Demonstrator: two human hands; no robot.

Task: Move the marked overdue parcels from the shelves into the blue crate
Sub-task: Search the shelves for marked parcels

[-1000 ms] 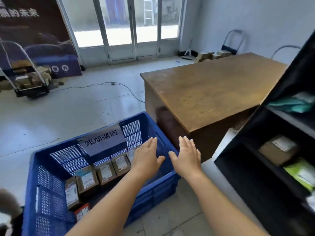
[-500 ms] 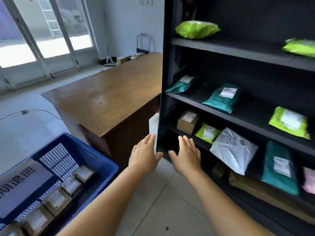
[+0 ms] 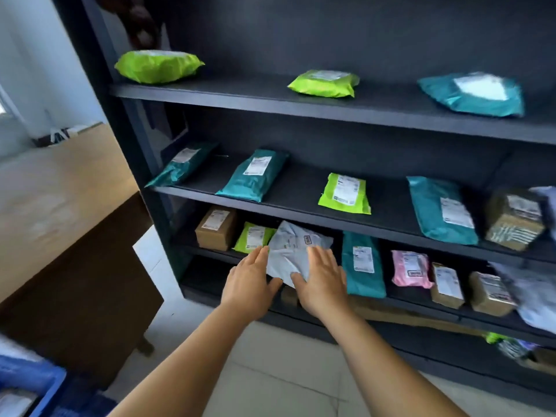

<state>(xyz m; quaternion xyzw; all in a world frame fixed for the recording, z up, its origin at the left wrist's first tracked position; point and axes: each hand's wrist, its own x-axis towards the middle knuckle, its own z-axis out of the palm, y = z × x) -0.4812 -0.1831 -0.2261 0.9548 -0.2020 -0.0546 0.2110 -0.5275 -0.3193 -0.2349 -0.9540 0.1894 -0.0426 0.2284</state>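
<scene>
A black shelf unit holds green, teal, pink and white mailer bags and brown boxes. On its third shelf a crumpled white mailer bag bears a small dark stamp. My left hand reaches to the bag's left edge with straight fingers. My right hand lies flat over the bag's lower right part, fingers spread. Neither hand curls round it. A pink bag further right carries a similar stamp. The blue crate shows only its corner at the bottom left.
A wooden desk stands left of the shelf unit, close to its side panel. Beside the white bag sit a brown box, a green bag and a teal bag. Pale tiled floor lies below my arms.
My view has swung right from the crate to the shelves. Both hands have moved forward from open air to the white bag on the third shelf.
</scene>
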